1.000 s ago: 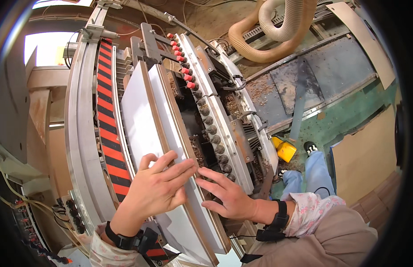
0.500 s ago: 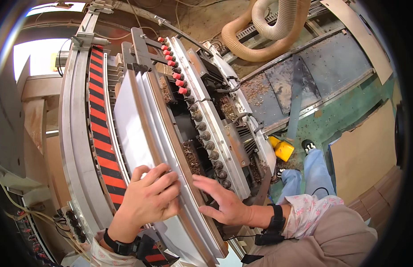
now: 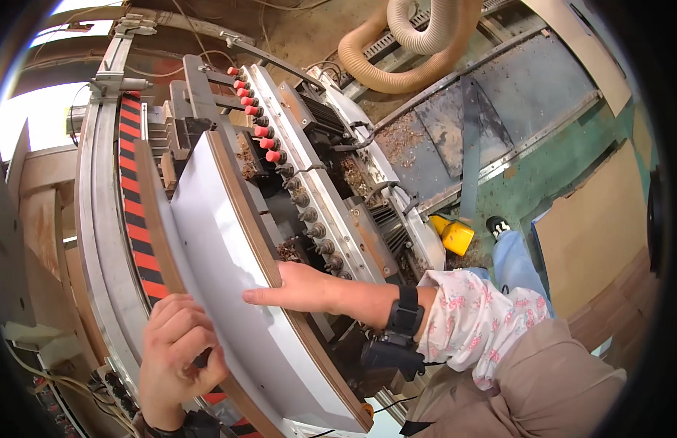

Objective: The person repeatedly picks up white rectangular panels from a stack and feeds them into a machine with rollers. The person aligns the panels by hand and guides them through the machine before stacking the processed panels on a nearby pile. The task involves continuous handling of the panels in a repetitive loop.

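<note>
My left hand [image 3: 182,358] is closed over the brown edge of the left panel [image 3: 160,230], its fingers curled. My right hand [image 3: 302,287] grips the edge of a white panel [image 3: 225,219], with the thumb on its white face and the fingers hidden behind. The two panels stand on edge and lean apart, making an open trough between them. A few small dark holes dot the white face.
Beside the panels runs a machine rail [image 3: 331,186] with red-capped spindles [image 3: 263,132] and wood chips. Red and black striped tape [image 3: 140,233] lies to the left. Also around are a ribbed hose [image 3: 368,69], a yellow foot-pedal-like cover [image 3: 455,237] and a cardboard sheet [image 3: 594,212].
The panels stood close together; now the left one is drawn leftward with my left hand. My right hand has closed on the white panel's edge. The view has shifted somewhat.
</note>
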### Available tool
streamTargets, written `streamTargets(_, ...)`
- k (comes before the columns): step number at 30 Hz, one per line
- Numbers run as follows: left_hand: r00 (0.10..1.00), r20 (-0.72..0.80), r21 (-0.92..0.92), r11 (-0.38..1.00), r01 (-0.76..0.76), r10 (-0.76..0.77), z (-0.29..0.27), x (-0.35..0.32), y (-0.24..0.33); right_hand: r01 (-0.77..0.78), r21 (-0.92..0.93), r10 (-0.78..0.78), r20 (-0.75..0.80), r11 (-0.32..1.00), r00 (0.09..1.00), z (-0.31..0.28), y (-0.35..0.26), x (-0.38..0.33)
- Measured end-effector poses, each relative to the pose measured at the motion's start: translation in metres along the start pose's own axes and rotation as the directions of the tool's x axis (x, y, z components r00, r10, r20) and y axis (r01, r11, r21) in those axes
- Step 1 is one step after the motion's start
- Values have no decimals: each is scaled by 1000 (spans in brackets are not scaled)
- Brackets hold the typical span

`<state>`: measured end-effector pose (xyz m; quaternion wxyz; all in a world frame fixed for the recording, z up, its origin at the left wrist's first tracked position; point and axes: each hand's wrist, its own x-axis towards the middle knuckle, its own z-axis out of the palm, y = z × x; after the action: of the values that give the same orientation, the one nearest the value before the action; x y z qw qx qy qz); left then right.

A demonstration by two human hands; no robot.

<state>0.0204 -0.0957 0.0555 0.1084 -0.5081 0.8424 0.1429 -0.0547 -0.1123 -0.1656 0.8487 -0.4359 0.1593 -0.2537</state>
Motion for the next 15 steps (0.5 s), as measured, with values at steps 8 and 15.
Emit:
streamTargets(8, 994, 12, -99, 989, -107, 109, 36, 9, -10, -95, -10, 95, -26, 995, 995, -7, -30, -36)
streamTargets(15, 976, -174, -125, 980, -153, 130, 62, 12, -12, -69, 328, 168, -283, 942, 944, -72, -65, -158)
